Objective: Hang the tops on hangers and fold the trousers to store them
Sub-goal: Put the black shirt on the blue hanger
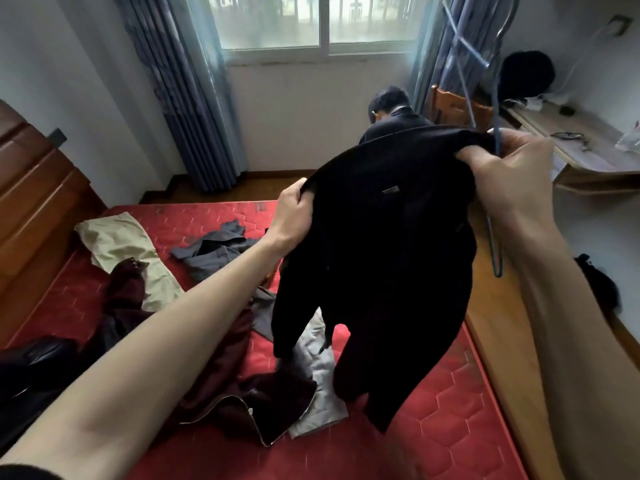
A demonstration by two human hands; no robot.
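Daylight only, from the window (322,22); panes blown out white. Room dims away from the window, dark corners nearest the camera. Black top (374,265) below the window shows no detail. Wide-angle bending at edges, slight softness overall.

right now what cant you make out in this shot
Head view only:
- Whether the blue hanger sits inside the black top: the fabric and right hand cover it.
- Left hand fingertips: tucked into the top's shoulder.
- Clothes beneath the hanging top on the red mattress.
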